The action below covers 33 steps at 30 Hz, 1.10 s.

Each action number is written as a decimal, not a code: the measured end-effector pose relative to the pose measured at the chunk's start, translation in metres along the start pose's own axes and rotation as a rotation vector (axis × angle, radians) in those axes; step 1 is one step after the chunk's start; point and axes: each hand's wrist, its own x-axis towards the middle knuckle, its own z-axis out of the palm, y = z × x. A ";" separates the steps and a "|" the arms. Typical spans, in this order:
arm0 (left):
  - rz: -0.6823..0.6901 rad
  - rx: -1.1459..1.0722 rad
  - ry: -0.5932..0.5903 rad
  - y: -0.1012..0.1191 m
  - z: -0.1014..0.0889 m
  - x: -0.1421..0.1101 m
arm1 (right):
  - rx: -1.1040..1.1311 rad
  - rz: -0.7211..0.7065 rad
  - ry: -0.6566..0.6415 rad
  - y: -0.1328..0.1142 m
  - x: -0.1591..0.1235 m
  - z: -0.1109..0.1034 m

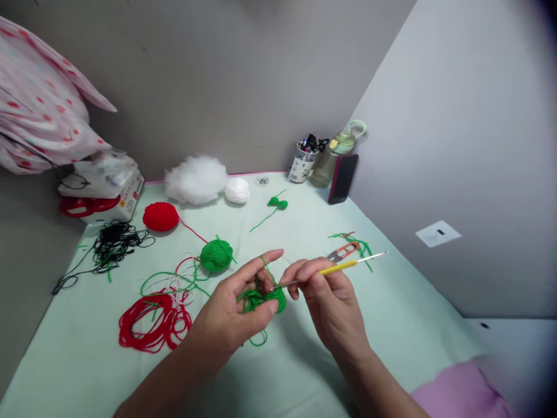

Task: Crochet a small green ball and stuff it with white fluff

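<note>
1. Nearest to the camera are the person's left forearm (174, 366) and right forearm (376, 377), which reach over a pale green table (400, 337).
2. Left hand (235, 302) pinches a small green crochet piece (276, 301) between thumb and fingers; its index finger is stretched out, with a strand of green yarn (267, 269) passing over it. This piece is taken as the centre of the clock.
3. Right hand (331, 290) pinches a yellow-handled crochet hook (337, 268) between thumb and fingers. One metal tip is at the upper edge of the piece, while the other end points toward 2 o'clock.
4. At 10 o'clock there is a green yarn ball (216, 255), and farther in the same direction a red yarn ball (161, 216).
5. At 9 o'clock lie loose loops of red yarn (143, 325).
6. Toward 11 o'clock are a white yarn ball (237, 190) and, just beside it, fluffy white stuffing (195, 181).
7. At 12 o'clock lie two small green crocheted pieces (282, 205).
8. At 1 o'clock a smartphone (343, 180) leans near a greenish bottle (322, 169).
9. At 2 o'clock are orange thread snips (347, 252), beside green yarn scraps (363, 244).
</note>
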 end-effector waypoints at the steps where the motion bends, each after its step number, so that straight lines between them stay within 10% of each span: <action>1: -0.007 0.021 0.014 0.001 0.001 0.000 | 0.005 0.003 -0.006 0.000 0.000 0.000; 24: 0.349 0.633 0.114 0.001 0.001 0.005 | -0.582 -0.279 -0.378 -0.028 -0.003 -0.011; 33: 0.389 0.677 0.133 0.003 -0.001 0.004 | -0.466 -0.255 -0.291 -0.020 -0.005 -0.007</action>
